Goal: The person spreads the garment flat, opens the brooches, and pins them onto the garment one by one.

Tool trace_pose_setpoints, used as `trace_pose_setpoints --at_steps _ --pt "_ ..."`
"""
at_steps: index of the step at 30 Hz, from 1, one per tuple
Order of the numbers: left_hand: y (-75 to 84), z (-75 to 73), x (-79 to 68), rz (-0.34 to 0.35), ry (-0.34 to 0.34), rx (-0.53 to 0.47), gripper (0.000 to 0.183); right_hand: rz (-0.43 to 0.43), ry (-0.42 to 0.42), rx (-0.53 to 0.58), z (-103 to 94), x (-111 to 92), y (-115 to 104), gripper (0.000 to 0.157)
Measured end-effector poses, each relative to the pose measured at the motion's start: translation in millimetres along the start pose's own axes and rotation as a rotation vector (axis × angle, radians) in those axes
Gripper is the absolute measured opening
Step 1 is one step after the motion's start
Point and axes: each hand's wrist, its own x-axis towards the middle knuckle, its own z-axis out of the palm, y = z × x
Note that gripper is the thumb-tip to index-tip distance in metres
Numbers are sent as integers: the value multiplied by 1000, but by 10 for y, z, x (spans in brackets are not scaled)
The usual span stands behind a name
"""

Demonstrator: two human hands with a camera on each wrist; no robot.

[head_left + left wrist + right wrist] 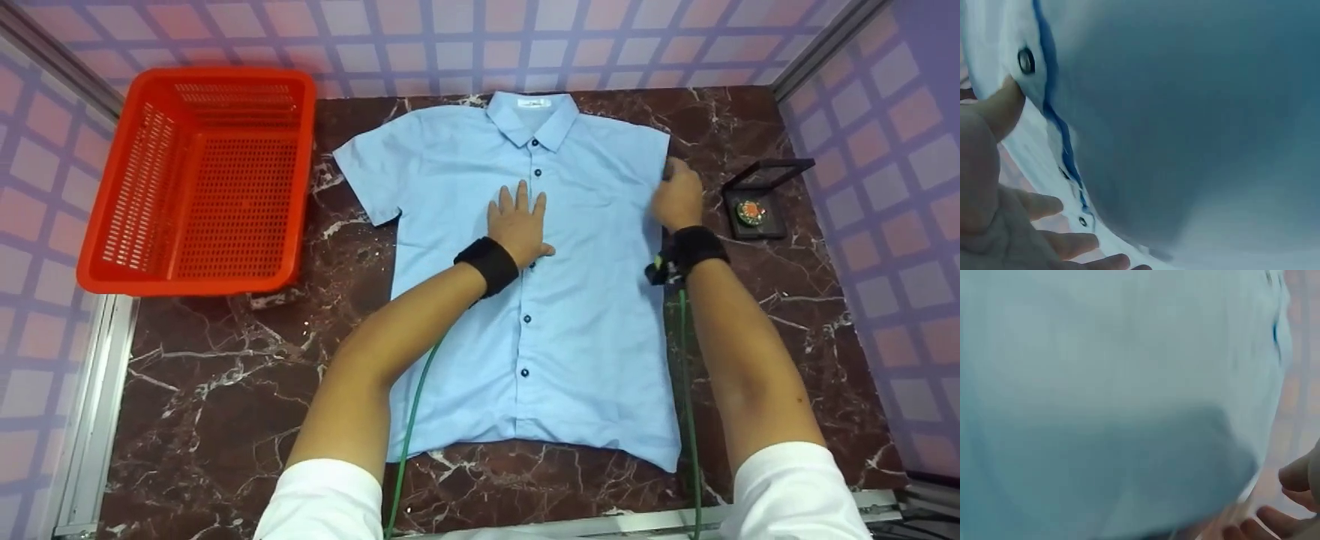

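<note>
A light blue short-sleeved button-up shirt (592,300) lies front up, its collar (532,124) away from me. One sleeve (375,169) spreads out at the left; on the right no sleeve sticks out past the side edge. My left hand (517,225) rests with spread fingers on the chest, across the button placket. Its thumb lies beside a button (1026,60) in the left wrist view. My right hand (679,196) is at the shirt's right edge, below the shoulder. In the right wrist view its loosely bent fingers (1278,521) stand apart from the thumb, with nothing between them.
A red plastic basket (304,187) stands at the left on the dark marbled table (225,405). To the right is a small black open case (757,229) holding a round green and red piece (751,213). Green cables (411,435) run from both wrists. Checkered walls surround the table.
</note>
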Motion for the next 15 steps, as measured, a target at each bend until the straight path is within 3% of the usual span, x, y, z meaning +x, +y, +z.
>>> trace_pose_setpoints --at_steps 5,9,12,15 --pt "12 47 -6 45 3 2 83 192 -132 175 -169 81 142 57" --pt "22 44 8 37 -4 13 78 361 -231 546 -233 131 102 60" --pt "26 33 22 34 6 43 78 500 -308 764 -268 154 47 59" --pt "21 32 32 28 9 64 78 548 -386 796 -274 166 17 46"
